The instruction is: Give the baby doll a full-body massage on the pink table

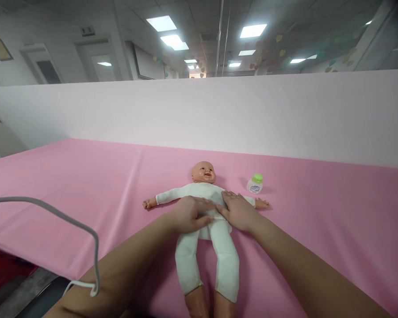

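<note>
A baby doll lies on its back with its arms spread, its head away from me. Its body is white cloth; its head, hands and lower legs are skin-toned. My left hand rests across the doll's belly, fingers stretched toward the right. On the right side of the doll's torso lies my right hand, flat with its fingers extended. The fingertips of my left hand come close to my right thumb; whether they touch I cannot tell. Beyond my right hand stands a small clear bottle with a green cap.
A pink sheet covers the table, with a white panel along its back. A grey cable hangs in front at the left, near my left forearm. Below the table's left edge is a red object.
</note>
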Tool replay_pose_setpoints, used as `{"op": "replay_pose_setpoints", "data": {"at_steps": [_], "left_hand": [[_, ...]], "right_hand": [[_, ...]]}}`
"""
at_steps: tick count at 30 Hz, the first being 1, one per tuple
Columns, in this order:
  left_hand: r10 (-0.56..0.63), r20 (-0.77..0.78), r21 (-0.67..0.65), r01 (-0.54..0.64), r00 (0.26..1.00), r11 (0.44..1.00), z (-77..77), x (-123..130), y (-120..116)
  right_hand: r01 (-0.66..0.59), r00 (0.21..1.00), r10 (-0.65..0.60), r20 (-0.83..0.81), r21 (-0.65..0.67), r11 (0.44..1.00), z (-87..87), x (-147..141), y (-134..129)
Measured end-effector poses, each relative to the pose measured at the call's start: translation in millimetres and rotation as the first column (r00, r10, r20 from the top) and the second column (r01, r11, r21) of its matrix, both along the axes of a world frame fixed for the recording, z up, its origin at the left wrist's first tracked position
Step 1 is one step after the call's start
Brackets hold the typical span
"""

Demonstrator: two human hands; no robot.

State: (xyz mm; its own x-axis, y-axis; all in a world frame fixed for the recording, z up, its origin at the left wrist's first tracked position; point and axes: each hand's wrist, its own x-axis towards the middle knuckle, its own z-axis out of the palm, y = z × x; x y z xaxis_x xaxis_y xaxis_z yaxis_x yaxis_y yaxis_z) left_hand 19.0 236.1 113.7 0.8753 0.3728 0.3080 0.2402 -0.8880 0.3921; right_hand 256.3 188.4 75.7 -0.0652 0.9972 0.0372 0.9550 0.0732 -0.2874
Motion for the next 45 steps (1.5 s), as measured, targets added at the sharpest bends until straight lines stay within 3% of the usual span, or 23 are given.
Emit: {"op": "replay_pose_setpoints", "data": {"at_steps": [5,8,14,17,21,24,26,29,34,38,41,45], "left_hand": [[0.211,-0.044,0.036,-0.21,0.976,0.977,-18.1,-2.8,47.0],[0.286,-0.064,0.028,-0.285,0.956,0.958,-23.7,-4.5,59.3],[0.43,-0.085,0.021,-0.43,0.899,0.903,-26.3,-12.7,59.0],[0.49,-0.1,0.03,-0.49,0.866,0.871,-29.9,-13.7,59.1],[0.514,-0.112,0.057,-0.511,0.85,0.858,-31.3,-9.2,56.6],[0.52,-0.129,0.056,-0.517,0.844,0.854,-28.8,-6.4,52.9],[0.521,-0.135,0.058,-0.519,0.843,0.853,-27.9,-5.4,50.8],[0.521,-0.15,0.092,-0.512,0.841,0.854,-30.1,-4.4,49.0],[0.518,-0.169,0.142,-0.499,0.838,0.855,-37.9,-4.0,50.2],[0.506,-0.183,0.143,-0.486,0.843,0.862,-37.8,-3.8,49.2],[0.499,-0.206,0.149,-0.477,0.842,0.866,-33.6,-1.0,44.2],[0.496,-0.211,0.155,-0.472,0.842,0.868,-30.0,3.2,37.2]], "right_hand": [[0.012,1.0,-0.012,-0.008,-0.024,1.0,-2.8,-4.2,1.7],[0.007,1.0,-0.007,-0.01,-0.036,0.999,3.6,-4.7,-1.1],[-0.044,0.999,0.04,-0.028,-0.177,0.983,42.3,13.9,-16.9],[-0.084,0.996,0.077,-0.055,-0.147,0.986,64.0,14.5,-31.4],[-0.252,0.963,0.242,-0.118,-0.084,0.964,86.6,-8.5,-58.5],[-0.458,0.884,0.424,-0.197,-0.181,0.87,94.0,-28.2,-73.5],[-0.536,0.84,0.485,-0.244,-0.228,0.813,91.9,-36.2,-74.6],[-0.555,0.827,0.497,-0.264,-0.234,0.798,77.8,-39.1,-62.1],[-0.478,0.872,0.453,-0.187,-0.124,0.869,39.1,-28.8,-26.0],[-0.336,0.933,0.326,-0.152,-0.044,0.941,14.1,-14.5,-3.4],[-0.257,0.955,0.249,-0.163,-0.031,0.966,5.8,-3.4,7.2],[-0.175,0.975,0.162,-0.155,-0.076,0.982,8.4,6.1,11.4]]}}
